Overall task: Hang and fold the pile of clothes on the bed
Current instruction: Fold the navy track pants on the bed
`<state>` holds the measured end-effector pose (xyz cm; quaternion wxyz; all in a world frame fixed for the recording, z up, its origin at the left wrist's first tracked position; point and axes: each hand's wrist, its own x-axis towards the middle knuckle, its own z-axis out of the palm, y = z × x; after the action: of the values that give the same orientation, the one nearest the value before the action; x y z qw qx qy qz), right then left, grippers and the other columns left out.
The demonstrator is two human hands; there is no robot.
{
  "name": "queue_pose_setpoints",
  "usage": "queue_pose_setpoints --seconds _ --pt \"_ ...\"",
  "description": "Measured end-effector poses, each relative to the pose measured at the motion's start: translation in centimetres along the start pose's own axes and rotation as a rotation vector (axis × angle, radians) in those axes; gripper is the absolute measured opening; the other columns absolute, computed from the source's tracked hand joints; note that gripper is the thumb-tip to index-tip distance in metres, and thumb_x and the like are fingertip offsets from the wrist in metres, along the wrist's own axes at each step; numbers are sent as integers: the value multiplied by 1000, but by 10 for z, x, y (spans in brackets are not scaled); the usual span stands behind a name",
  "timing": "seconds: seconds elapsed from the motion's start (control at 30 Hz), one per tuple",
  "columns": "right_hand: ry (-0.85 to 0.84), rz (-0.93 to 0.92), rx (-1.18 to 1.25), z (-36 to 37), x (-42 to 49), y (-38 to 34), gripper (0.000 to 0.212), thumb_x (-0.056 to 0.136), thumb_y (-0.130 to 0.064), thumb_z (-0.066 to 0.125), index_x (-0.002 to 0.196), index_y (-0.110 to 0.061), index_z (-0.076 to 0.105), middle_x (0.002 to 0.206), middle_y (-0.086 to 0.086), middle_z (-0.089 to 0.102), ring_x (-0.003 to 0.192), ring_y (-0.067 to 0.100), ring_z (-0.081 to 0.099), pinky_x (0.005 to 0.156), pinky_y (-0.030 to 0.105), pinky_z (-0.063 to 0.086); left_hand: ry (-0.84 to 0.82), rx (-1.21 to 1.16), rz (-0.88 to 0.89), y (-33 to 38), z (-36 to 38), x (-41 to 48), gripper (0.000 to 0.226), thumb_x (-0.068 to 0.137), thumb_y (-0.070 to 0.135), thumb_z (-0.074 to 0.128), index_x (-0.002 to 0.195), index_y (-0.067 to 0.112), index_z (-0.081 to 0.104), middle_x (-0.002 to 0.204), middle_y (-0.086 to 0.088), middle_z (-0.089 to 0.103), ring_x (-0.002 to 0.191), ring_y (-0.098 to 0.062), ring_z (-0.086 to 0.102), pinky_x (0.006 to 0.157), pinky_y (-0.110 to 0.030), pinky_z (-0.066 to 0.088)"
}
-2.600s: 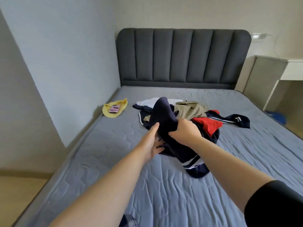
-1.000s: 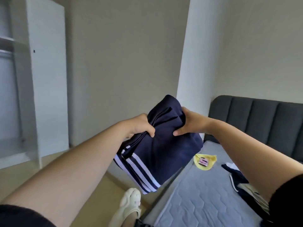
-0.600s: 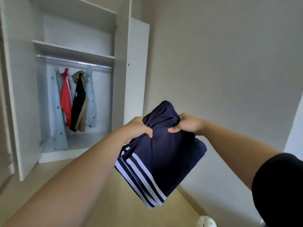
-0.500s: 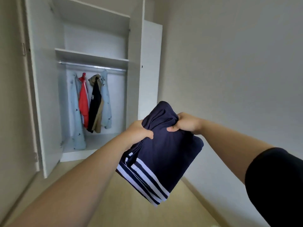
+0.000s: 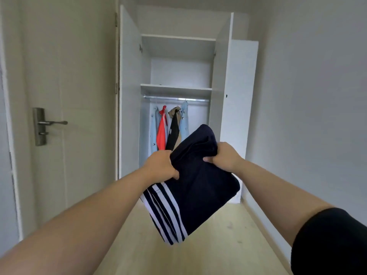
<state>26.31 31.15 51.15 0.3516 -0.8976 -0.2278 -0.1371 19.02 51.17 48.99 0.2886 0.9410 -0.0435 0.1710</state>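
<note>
While it hangs in mid-air between both hands, the folded navy garment (image 5: pixel 198 195) sits in front of the open wardrobe (image 5: pixel 129 96), well short of it and above the wood floor (image 5: pixel 218 245).

Left hand (image 5: pixel 161 165): fingers (image 5: pixel 171 172) curled tight on the upper left edge, just above the white side stripes. Right hand (image 5: pixel 224 156): curled round the bunched upper right edge.

Handling, as judged: light, soft knit, no stiffness. The lower half sags and tilts down to the left. Folds look likely to slip open if either grip loosens. Best taken along the top fold with both hands, or supported flat from beneath before setting down.

Wardrobe: rail (image 5: pixel 176 98) carries several hung clothes (image 5: pixel 168 128), pale blue, red, black, tan. Shelf (image 5: pixel 175 88) lies just above the rail. A folded piece probably suits a shelf rather than the rail.

Closed door (image 5: pixel 69 96) with a lever handle stands to the left.
</note>
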Motion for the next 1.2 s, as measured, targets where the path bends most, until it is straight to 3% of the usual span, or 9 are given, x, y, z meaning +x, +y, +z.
queue_pose_setpoints --seconds 0.13,0.23,0.33,0.43,0.57,0.7,0.87,1.0,1.2 --pt "199 -420 -406 -30 -18 20 106 68 -26 83 150 -21 16 153 5 28 139 26 28 112 40 26 -13 155 29 51 20 12 37 66 17 78 93 -2 60 79 -9 66 74 -24 64 67 -37 55" --pt "162 -566 -840 -52 -37 45 114 65 -43 82 151 -11 14 157 8 18 147 25 4 116 45 -2 -100 326 125 91 40 22 25 67 17 75 82 1 63 74 -10 65 71 -25 64 62 -38 54" --pt "-22 -433 -853 -67 -50 75 94 65 -50 78 140 -13 35 139 1 48 143 22 22 116 47 -1 -150 474 287 123 59 36 17 68 15 70 77 4 60 65 -4 56 62 -21 58 58 -35 50" --pt "-82 -282 -776 -70 -48 105 45 71 -36 72 104 -16 49 94 -3 58 100 20 56 115 44 11 -180 585 417 134 83 58 13 71 13 66 73 7 55 64 -2 51 60 -20 52 52 -30 41" --pt "-111 -201 -846 -38 -21 161 27 76 -8 52 90 -17 30 63 -5 41 54 12 35 99 36 33 -214 656 542 99 144 103 15 76 14 60 84 19 48 71 5 50 67 -16 50 55 -26 35" --pt "-115 -198 -975 39 26 235 31 77 -9 52 90 -17 25 69 -2 40 58 19 35 69 31 31 -243 597 528 18 228 163 20 78 10 55 93 21 48 83 1 59 77 -21 57 59 -31 41" --pt "-202 -195 -969 171 94 343 27 80 -16 56 95 -18 34 70 -4 39 66 19 40 71 31 32 -275 600 506 -110 349 234 24 79 15 57 98 22 44 85 4 57 74 -20 55 51 -27 29" --pt "-226 -313 -983 273 168 410 28 79 -16 52 88 -19 26 62 -7 27 59 17 35 66 31 25 -270 591 438 -221 420 289 25 77 12 56 91 21 39 73 7 48 64 -18 52 51 -26 34" --pt "-302 -364 -894 330 260 413 26 79 -16 51 87 -18 27 60 -7 28 58 17 36 66 32 27 -285 561 322 -286 405 351 25 79 16 55 89 21 33 68 7 42 59 -17 47 50 -27 31"
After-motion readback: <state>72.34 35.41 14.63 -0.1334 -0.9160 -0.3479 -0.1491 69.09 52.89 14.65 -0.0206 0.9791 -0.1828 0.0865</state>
